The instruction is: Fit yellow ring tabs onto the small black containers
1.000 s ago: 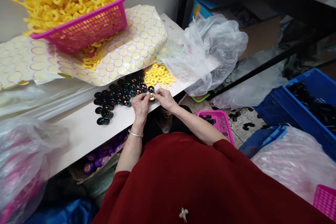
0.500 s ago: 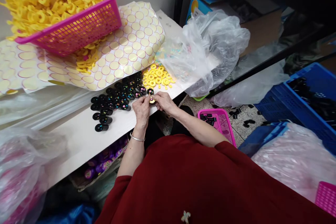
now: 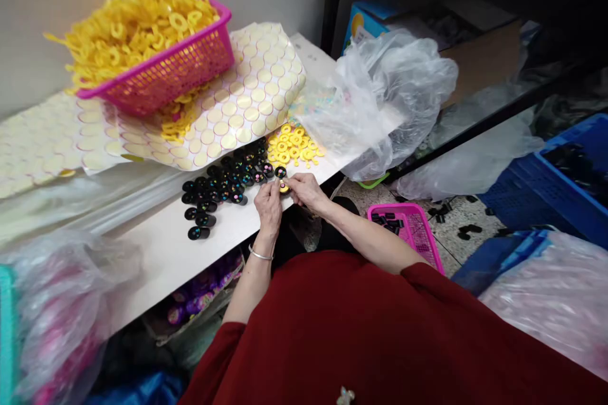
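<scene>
My left hand (image 3: 269,206) and my right hand (image 3: 308,192) meet at the front edge of the white table (image 3: 221,231). Their fingertips pinch a small yellow ring (image 3: 284,189) from both sides; a dark middle with pink dots shows inside it. Fingers hide the rest of that piece. Right behind it stands a black cylinder (image 3: 280,172) with coloured dots on top. Several more black cylinders (image 3: 198,233) with dotted ends stand in a group left of my hands. A pile of loose yellow rings (image 3: 292,144) with small tabs lies just beyond my fingers.
A pink basket (image 3: 161,82) heaped with yellow rings rests on sticker sheets (image 3: 256,98). Clear plastic bags (image 3: 399,88) lie at the table's right end. On the floor are a pink tray (image 3: 418,231) with black parts and a blue crate (image 3: 522,193). A bagged pink bundle (image 3: 71,316) sits at left.
The view has shifted, so everything appears slightly lower and further right. Both hands keep their pinch on the yellow ring at the same place by the table edge.
</scene>
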{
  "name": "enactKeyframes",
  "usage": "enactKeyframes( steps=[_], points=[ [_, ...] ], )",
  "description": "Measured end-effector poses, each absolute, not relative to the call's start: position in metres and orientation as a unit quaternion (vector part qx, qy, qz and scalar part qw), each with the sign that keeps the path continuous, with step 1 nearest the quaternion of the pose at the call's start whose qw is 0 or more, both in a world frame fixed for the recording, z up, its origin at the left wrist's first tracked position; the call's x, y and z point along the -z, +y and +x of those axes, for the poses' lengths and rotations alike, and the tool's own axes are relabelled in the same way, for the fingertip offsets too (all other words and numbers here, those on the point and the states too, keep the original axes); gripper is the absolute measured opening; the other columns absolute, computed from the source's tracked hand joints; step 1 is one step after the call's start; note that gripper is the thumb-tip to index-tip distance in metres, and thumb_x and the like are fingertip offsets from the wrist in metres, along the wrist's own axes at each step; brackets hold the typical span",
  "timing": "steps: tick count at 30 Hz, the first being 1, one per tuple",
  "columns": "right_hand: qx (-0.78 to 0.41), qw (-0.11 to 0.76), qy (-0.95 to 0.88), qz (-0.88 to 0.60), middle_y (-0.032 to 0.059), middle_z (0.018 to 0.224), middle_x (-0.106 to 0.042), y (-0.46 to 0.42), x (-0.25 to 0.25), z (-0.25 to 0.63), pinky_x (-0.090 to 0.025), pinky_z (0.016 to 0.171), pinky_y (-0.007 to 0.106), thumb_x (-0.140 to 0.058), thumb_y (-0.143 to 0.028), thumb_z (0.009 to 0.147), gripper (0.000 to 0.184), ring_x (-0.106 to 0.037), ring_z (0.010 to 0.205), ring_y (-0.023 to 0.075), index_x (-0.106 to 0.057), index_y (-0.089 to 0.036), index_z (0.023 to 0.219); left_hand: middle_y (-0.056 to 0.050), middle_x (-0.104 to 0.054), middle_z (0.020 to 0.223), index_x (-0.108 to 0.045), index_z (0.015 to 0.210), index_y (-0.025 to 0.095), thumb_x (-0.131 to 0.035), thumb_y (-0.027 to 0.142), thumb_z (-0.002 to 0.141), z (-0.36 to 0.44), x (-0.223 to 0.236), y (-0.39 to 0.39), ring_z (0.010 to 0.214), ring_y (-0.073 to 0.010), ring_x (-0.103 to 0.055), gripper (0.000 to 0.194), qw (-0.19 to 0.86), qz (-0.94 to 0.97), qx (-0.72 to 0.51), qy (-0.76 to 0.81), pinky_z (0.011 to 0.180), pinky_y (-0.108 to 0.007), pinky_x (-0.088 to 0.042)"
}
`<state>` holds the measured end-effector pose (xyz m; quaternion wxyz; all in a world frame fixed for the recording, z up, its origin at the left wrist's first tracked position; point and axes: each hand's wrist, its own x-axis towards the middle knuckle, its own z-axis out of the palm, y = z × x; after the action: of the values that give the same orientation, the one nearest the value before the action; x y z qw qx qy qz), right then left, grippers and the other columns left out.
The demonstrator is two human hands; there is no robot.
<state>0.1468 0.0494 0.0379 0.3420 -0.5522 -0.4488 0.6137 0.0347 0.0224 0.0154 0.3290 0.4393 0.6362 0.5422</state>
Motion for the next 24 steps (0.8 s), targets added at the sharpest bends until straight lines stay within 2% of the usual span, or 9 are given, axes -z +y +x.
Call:
enactKeyframes(
  steps=[2,4,7,9,11,14,17,21,24],
  points=[
    [-0.598,0.354,-0.449,-0.561,-0.0068,0.039,-0.045,0.050,-0.039,0.145,-0.030,0.037,0.018,-0.062,-0.041,0.073,0.028,-0.041,0.035,0.0060,-0.055,-0.015,0.064,-0.001,-0.059,0.076,-0.070,0.076,0.016,-0.064,0.045,0.076,0.029,-0.014,0.020,0.073,-0.0121,-0.052,0.029,0.327,0.488,-0.531,0.610,0.070,-0.024,-0.042],
    [-0.595,0.367,-0.448,-0.557,-0.0077,0.040,-0.044,0.051,-0.038,0.144,-0.031,0.039,0.018,-0.066,-0.039,0.070,0.027,-0.040,0.037,0.0053,-0.055,-0.015,0.064,-0.002,-0.058,0.085,-0.071,0.083,0.017,-0.076,0.041,0.064,0.025,-0.013,0.018,0.076,-0.0123,-0.052,0.030,0.348,0.519,-0.520,0.582,0.071,-0.024,-0.043],
    [-0.629,0.388,-0.429,-0.520,-0.0081,0.039,-0.042,0.048,-0.035,0.147,-0.029,0.038,0.017,-0.066,-0.043,0.072,0.031,-0.038,0.036,0.0047,-0.056,-0.015,0.065,0.000,-0.057,0.081,-0.071,0.084,0.017,-0.082,0.035,0.056,0.024,-0.013,0.017,0.071,-0.0107,-0.050,0.036,0.387,0.519,-0.516,0.561,0.067,-0.024,-0.042],
    [-0.671,0.409,-0.398,-0.473,-0.0073,0.041,-0.044,0.042,-0.033,0.155,-0.029,0.036,0.017,-0.062,-0.051,0.075,0.037,-0.038,0.036,0.0052,-0.058,-0.015,0.070,0.001,-0.056,0.077,-0.071,0.083,0.016,-0.082,0.034,0.057,0.027,-0.016,0.015,0.068,-0.0100,-0.049,0.033,0.395,0.508,-0.522,0.560,0.065,-0.024,-0.041],
    [-0.720,0.425,-0.372,-0.402,-0.0042,0.051,-0.054,0.035,-0.031,0.167,-0.036,0.039,0.017,-0.066,-0.055,0.071,0.042,-0.047,0.043,0.0063,-0.062,-0.014,0.080,0.001,-0.056,0.076,-0.070,0.082,0.016,-0.082,0.034,0.056,0.029,-0.022,0.011,0.069,-0.0105,-0.049,0.034,0.392,0.503,-0.537,0.552,0.064,-0.024,-0.041],
    [-0.772,0.427,-0.355,-0.309,0.0008,0.079,-0.066,0.024,-0.028,0.184,-0.048,0.052,0.017,-0.082,-0.046,0.055,0.049,-0.058,0.064,0.0078,-0.066,-0.016,0.091,0.001,-0.057,0.076,-0.070,0.082,0.017,-0.082,0.037,0.057,0.032,-0.033,0.004,0.072,-0.0115,-0.051,0.034,0.387,0.521,-0.549,0.526,0.065,-0.024,-0.041],
    [-0.791,0.425,-0.341,-0.278,0.0022,0.093,-0.067,0.018,-0.023,0.195,-0.052,0.059,0.017,-0.088,-0.038,0.047,0.054,-0.060,0.074,0.0094,-0.068,-0.017,0.092,0.000,-0.059,0.077,-0.069,0.082,0.018,-0.080,0.041,0.061,0.033,-0.041,-0.002,0.071,-0.0119,-0.051,0.033,0.366,0.577,-0.524,0.508,0.063,-0.024,-0.041],
    [-0.834,0.380,-0.322,-0.238,0.0035,0.097,-0.068,0.015,-0.021,0.201,-0.056,0.067,0.025,-0.088,-0.033,0.047,0.060,-0.063,0.082,0.0141,-0.066,-0.017,0.101,-0.003,-0.064,0.082,-0.068,0.086,0.019,-0.069,0.048,0.072,0.037,-0.043,-0.005,0.074,-0.0150,-0.054,0.032,0.280,0.703,-0.452,0.473,0.067,-0.028,-0.044],
    [-0.843,0.337,-0.342,-0.244,0.0007,0.083,-0.068,0.016,-0.027,0.206,-0.052,0.064,0.022,-0.085,-0.020,0.046,0.056,-0.061,0.074,0.0118,-0.067,-0.013,0.099,-0.007,-0.067,0.089,-0.068,0.087,0.019,-0.056,0.048,0.082,0.043,-0.041,-0.010,0.078,-0.0175,-0.055,0.032,0.189,0.791,-0.390,0.431,0.072,-0.032,-0.044]
  ],
)
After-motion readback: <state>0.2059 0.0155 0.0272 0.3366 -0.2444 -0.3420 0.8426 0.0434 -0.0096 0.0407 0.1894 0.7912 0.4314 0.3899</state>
